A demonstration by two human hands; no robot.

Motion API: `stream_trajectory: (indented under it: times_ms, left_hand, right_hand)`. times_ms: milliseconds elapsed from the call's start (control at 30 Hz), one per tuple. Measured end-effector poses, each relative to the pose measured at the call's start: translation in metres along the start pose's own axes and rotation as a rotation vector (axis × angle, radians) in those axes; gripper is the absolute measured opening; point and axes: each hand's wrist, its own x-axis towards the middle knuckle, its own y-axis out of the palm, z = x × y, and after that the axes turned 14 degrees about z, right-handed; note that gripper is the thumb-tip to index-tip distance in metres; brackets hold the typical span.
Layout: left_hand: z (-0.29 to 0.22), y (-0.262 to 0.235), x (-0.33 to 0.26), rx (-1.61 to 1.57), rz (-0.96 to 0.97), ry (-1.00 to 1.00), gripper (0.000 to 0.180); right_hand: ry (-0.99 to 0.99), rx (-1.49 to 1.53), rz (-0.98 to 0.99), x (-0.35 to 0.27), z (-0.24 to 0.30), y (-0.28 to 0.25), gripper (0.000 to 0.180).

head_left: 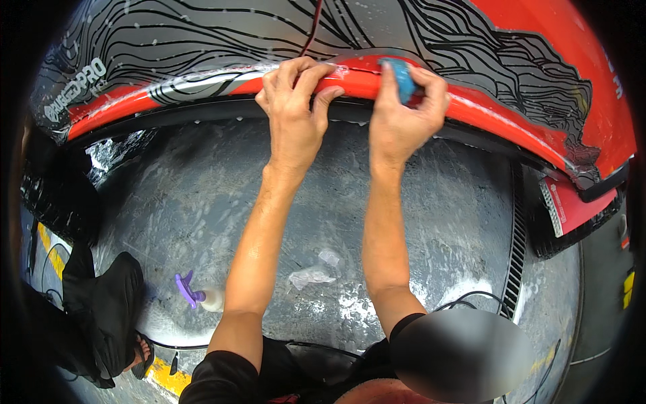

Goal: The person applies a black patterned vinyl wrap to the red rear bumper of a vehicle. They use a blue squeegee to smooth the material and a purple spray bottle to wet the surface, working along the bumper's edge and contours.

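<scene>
My left hand [294, 108] rests on the red lower edge of a vehicle panel [242, 84]. Its fingers are bent over the panel, and a gap shows between thumb and forefinger, with nothing seen in it. A little to its right, my right hand [408, 121] pinches a small blue pad [402, 79] between thumb and fingers. The pad is against the panel just above the red edge; its exact kind cannot be told. Grey and red bodywork with black wavy lines [222, 40] rises beyond my hands. Whitish wet streaks run along the red strip.
On the grey, wet floor [323, 202] stand a spray bottle with a purple trigger [190, 289] and crumpled clear scraps [313, 275]. A person in black trousers [111, 303] is at lower left. A floor grate [517, 236], a red mud flap [575, 205] and black hoses [474, 294] are on the right.
</scene>
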Motion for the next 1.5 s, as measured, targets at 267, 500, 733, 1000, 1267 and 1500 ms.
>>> stream_trajectory:
  times_ms: [267,500,733,1000,1267,1500]
  left_hand:
    - [0.002,0.004,-0.001,-0.048,-0.019,-0.021,0.05]
    - [0.002,0.0,-0.001,-0.111,-0.015,-0.039,0.067]
    - [0.002,0.001,-0.001,-0.126,-0.019,-0.034,0.07]
    - [0.001,0.004,-0.001,-0.163,-0.028,-0.045,0.07]
    - [0.004,0.007,-0.003,-0.023,-0.122,-0.083,0.075]
    - [0.007,0.005,-0.003,-0.029,-0.122,-0.081,0.075]
  right_hand:
    - [-0.089,0.06,0.028,-0.001,0.0,0.003,0.029]
    - [-0.148,0.005,0.068,0.001,-0.002,0.0,0.033]
    - [-0.158,0.144,0.039,0.003,0.008,0.014,0.027]
    - [-0.145,0.24,-0.014,0.006,0.001,0.016,0.027]
    - [-0.175,0.224,0.052,-0.001,0.006,0.02,0.029]
    - [-0.253,0.19,0.139,-0.001,0.003,0.021,0.03]
